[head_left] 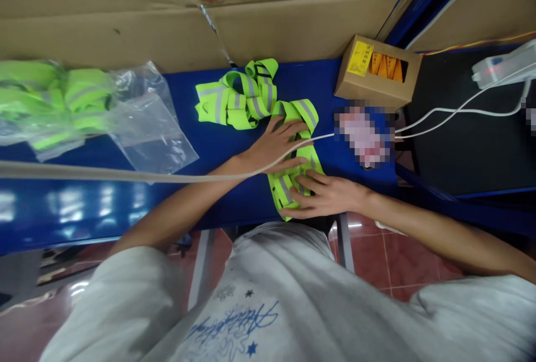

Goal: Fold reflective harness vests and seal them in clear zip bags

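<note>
A neon-yellow reflective strap vest with grey stripes lies partly folded at the front of the blue table. My left hand rests on its upper part, palm down with fingers spread. Over the lower part, my right hand lies with its fingers apart, touching the straps. Just behind them, a second heap of the same yellow strapping sits loosely looped. A white cable passes in front of my left wrist and hides a little of it.
Clear plastic bags with yellow straps lie at the left, beside an empty-looking clear bag. A cardboard box with orange packets stands at the back right, near a blurred-out pink object. A white power strip lies far right.
</note>
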`<action>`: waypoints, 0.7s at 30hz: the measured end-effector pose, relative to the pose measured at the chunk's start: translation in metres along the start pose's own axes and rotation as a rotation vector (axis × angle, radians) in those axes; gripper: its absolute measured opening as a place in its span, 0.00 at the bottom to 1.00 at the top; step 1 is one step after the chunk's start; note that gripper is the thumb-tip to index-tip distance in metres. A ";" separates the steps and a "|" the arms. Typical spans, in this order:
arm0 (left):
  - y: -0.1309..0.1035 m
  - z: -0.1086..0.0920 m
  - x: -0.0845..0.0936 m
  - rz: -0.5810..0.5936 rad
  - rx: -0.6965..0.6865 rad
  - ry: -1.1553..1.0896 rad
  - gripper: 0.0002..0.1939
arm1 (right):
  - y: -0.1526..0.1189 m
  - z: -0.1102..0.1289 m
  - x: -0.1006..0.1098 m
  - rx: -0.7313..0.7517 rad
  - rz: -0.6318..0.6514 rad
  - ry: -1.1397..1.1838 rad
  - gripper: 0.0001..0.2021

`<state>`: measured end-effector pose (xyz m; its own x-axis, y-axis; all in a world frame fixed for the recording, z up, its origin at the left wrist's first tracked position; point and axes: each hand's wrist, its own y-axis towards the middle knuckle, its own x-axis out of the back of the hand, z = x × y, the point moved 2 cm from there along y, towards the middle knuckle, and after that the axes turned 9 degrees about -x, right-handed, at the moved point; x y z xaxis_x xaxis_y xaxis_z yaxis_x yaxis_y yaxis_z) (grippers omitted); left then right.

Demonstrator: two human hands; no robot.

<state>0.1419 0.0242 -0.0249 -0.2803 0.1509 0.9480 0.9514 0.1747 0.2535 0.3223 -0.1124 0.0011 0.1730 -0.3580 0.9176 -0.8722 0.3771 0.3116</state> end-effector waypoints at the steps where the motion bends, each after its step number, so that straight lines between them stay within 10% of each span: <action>1: 0.002 0.004 0.000 -0.004 0.007 -0.011 0.25 | -0.001 0.001 0.000 0.004 -0.005 0.012 0.27; 12: 0.016 0.008 -0.007 -0.086 0.117 -0.027 0.21 | -0.002 0.008 0.015 -0.102 -0.029 0.142 0.26; 21: 0.017 0.021 -0.016 -0.062 0.076 -0.095 0.22 | 0.027 -0.018 0.018 -0.487 0.252 0.544 0.24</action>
<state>0.1596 0.0454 -0.0400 -0.3526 0.2284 0.9075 0.9205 0.2592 0.2924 0.3103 -0.0938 0.0305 0.3059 0.2109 0.9284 -0.6374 0.7697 0.0352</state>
